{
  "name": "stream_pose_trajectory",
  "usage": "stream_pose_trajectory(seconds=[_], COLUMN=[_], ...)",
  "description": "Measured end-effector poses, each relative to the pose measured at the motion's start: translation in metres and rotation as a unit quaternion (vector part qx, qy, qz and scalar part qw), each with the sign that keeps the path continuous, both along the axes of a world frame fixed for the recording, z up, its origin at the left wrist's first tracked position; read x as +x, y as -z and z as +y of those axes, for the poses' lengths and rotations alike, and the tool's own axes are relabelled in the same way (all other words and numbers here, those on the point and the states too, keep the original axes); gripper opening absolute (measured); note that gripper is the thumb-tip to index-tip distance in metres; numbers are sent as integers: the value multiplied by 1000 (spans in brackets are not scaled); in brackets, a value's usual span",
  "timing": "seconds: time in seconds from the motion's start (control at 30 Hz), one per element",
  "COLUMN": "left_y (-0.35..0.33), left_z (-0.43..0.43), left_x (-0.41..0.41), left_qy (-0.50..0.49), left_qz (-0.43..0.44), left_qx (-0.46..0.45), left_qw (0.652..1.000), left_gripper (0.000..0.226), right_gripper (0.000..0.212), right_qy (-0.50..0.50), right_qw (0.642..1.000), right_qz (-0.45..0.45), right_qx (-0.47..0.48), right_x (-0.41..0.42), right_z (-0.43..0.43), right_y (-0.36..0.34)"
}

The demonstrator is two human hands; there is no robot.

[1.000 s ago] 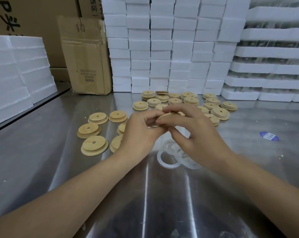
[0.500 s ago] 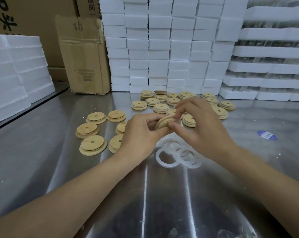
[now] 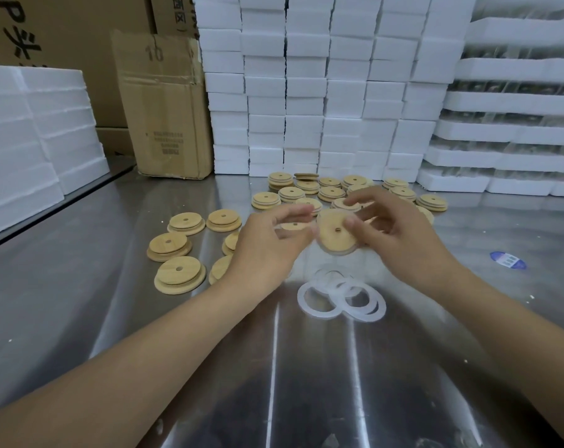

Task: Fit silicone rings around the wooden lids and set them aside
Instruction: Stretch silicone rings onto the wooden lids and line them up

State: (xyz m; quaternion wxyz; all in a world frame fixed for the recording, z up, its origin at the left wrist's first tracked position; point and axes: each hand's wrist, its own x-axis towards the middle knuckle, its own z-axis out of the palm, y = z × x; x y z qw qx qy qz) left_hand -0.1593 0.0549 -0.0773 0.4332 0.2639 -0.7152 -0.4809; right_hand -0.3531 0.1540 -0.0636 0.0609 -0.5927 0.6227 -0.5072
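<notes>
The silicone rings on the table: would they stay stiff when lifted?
Probably floppy and light: the silicone rings are thin, flat bands. They overlap in a pile, so lifting one may drag another. Lying flat, they should not roll.

Right hand [image 3: 400, 240] pinches a wooden lid [image 3: 334, 236] above the bench [image 3: 306, 367], thumb beside the centre hole. A translucent silicone ring [image 3: 337, 252] shows along the lid's lower rim. Left hand [image 3: 267, 247] is at the lid's left edge, fingers blurred; probably pinching the ring, can't confirm. Loose rings [image 3: 340, 297] overlap on the bench just below the hands. Separate lids [image 3: 179, 275] lie to the left, and a lid cluster [image 3: 330, 191] sits behind, in front of stacked foam blocks [image 3: 322, 92].
</notes>
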Motion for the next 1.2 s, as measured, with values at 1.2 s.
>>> stream_pose_trajectory(seconds=[1.2], left_y=[-29], left_z=[-31], left_x=[23], left_qy=[-120], left_qz=[2], left_qx=[-7], left_qw=[993], left_gripper=[29], right_gripper=[60], right_qy=[214], right_qw=[927], right_qz=[226], right_qx=[208], right_x=[-69], right_z=[-19], right_y=[40])
